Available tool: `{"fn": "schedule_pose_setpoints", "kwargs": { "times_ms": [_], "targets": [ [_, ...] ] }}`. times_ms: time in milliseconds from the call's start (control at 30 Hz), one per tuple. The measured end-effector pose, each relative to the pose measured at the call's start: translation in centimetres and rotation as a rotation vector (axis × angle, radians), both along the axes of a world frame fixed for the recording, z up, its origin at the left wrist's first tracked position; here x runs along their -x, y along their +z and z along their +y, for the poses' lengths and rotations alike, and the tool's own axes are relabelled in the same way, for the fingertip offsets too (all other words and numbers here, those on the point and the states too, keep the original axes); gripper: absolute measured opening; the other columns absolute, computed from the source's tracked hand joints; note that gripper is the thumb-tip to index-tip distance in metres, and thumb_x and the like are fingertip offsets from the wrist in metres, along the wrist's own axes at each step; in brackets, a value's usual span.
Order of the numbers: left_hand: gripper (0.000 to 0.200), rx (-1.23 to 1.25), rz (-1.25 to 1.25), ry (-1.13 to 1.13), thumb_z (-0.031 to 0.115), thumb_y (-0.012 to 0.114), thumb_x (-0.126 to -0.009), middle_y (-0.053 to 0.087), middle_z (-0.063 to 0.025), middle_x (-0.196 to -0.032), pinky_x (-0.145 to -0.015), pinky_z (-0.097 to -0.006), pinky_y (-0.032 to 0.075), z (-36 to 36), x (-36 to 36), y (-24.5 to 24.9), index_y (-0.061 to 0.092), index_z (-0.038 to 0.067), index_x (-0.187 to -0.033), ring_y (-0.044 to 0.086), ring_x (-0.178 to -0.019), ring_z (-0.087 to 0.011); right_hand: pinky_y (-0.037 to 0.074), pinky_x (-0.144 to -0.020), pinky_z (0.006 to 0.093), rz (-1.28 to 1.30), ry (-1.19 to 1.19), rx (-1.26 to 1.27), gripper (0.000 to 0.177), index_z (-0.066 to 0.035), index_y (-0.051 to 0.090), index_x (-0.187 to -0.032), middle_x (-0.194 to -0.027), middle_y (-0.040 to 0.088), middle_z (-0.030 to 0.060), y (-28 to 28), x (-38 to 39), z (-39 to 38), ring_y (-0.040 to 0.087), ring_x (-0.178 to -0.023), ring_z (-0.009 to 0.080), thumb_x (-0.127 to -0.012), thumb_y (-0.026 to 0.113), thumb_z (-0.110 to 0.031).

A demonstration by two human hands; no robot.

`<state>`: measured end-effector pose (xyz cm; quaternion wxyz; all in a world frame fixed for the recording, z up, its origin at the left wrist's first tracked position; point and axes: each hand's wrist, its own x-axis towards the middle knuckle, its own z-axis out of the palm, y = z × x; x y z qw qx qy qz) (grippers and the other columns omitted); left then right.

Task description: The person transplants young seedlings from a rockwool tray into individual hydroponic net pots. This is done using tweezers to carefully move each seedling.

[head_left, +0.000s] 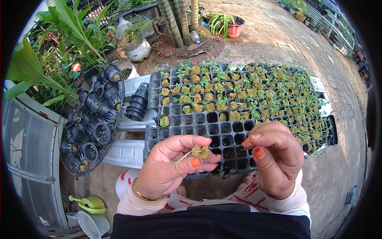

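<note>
Between the thumb and fingers of my left hand [179,161] is a small brown plug [201,151] with a thin pale-green seedling stem trailing to the left. My right hand [276,159] is raised to the right of it, its thumb and fingertips drawn close together in a pinch; a thin dark thing may show at the tips, too small to make out. Both hands are above the near edge of a black seedling tray [187,130]. Its far and right cells hold brown plugs with green seedlings, while many near-left cells have no plug.
On the left lies a wire basket [61,137] of black net cups, beside a stack of black cups [137,102] on a metal-coloured table [126,151]. A green watering can [92,204] and a pale bucket [93,224] stand at lower left. Potted plants and a red pot [234,30] are behind.
</note>
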<state>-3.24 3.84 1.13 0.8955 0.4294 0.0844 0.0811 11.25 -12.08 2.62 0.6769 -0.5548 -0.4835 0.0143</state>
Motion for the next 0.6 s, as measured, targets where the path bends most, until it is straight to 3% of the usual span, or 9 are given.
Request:
{"fn": "schedule_pose_setpoints", "kwargs": {
  "times_ms": [167, 200, 300, 600],
  "targets": [
    [0.038, -0.098, 0.009, 0.016, 0.009, 0.064, -0.083, 0.06, -0.0207, -0.104, -0.087, -0.0459, 0.052, -0.4, 0.0, 0.2, 0.05, -0.004, -0.116, 0.059, -0.103, -0.0371, 0.045, -0.061, 0.0294, -0.149, 0.058, 0.305, 0.018, 0.002, 0.062, -0.092, -0.079, 0.06, 0.0109, 0.6, -0.1, 0.4, 0.057, -0.069, 0.0207, -0.074, 0.063, 0.007],
    [0.038, -0.104, -0.003, 0.02, 0.008, 0.064, -0.083, 0.06, -0.0204, -0.104, -0.086, -0.0453, 0.052, -0.4, 0.0, 0.2, 0.05, -0.004, -0.116, 0.059, -0.102, -0.0359, 0.045, -0.06, 0.0303, -0.017, 0.093, 0.402, 0.019, 0.002, 0.063, -0.09, -0.078, 0.059, 0.0116, 1.0, 0.4, 0.3, 0.056, -0.069, 0.0227, -0.072, 0.064, 0.006],
    [0.037, -0.102, -0.024, 0.027, 0.008, 0.064, -0.083, 0.06, -0.0199, -0.103, -0.085, -0.0442, 0.053, -0.5, 0.0, 0.1, 0.05, -0.005, -0.116, 0.061, -0.099, -0.0336, 0.045, -0.06, 0.031, -0.093, 0.198, 0.406, 0.018, 0.001, 0.063, -0.088, -0.077, 0.058, 0.0118, 0.2, 0.0, 0.5, 0.056, -0.07, 0.0244, -0.07, 0.065, 0.006],
    [0.035, -0.138, -0.028, -0.007, 0.003, 0.064, -0.082, 0.06, -0.0186, -0.103, -0.086, -0.0419, 0.053, -0.4, 0.2, 0.1, 0.051, -0.006, -0.113, 0.061, -0.098, -0.0302, 0.046, -0.06, 0.0329, -0.079, 0.206, 0.404, 0.01, 0.001, 0.061, -0.078, -0.075, 0.056, 0.0117, 0.0, 0.3, 0.8, 0.056, -0.068, 0.0266, -0.071, 0.067, 0.004]
  ]
}}
